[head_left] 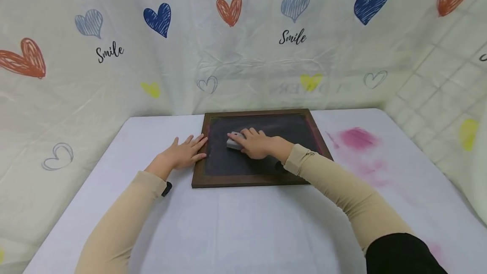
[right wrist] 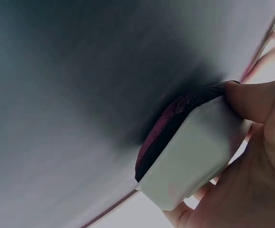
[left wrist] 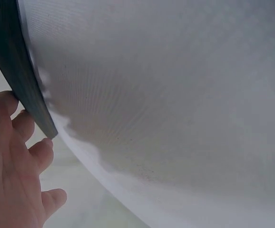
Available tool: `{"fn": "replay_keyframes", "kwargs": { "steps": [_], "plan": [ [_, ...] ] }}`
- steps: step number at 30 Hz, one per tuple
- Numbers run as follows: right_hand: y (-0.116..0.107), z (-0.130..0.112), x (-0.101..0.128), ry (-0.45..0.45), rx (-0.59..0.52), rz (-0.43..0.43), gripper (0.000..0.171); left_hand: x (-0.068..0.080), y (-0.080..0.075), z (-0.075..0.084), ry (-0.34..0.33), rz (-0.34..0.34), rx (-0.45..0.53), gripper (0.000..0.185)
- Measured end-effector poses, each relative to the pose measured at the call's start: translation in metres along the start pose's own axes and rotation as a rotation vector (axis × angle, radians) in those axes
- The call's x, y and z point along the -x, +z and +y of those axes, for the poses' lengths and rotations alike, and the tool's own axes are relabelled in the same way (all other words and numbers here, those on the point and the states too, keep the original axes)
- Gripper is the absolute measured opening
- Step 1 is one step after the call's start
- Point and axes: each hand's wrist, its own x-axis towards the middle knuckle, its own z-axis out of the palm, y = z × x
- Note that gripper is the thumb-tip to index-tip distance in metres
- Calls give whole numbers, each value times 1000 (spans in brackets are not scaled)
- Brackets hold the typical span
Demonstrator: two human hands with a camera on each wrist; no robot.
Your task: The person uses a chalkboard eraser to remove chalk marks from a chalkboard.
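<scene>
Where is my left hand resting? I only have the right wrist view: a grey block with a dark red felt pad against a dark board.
Observer: The left hand lies flat on the white table, its fingertips on the left edge of the brown wooden-framed blackboard.
Operator: Where on the board is the block?
Observer: The grey block eraser sits left of centre, under the right hand, which grips it.
Operator: Anything on the table near the board?
Observer: A pink chalk smear marks the table right of the frame.
</scene>
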Motion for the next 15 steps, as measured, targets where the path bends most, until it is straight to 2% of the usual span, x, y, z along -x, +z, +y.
{"fn": "replay_keyframes", "kwargs": {
  "steps": [4,9,12,15],
  "plan": [
    [0,47,2,156,-69,16,69,-2,2,-1,3,4,10,70],
    [-2,98,19,353,-163,49,69,-3,1,-2,3,6,5,70],
    [-2,115,29,436,-196,58,67,-3,1,-2,4,5,3,71],
    [-1,119,32,460,-197,60,67,-2,1,-2,3,5,4,71]
  ]
}}
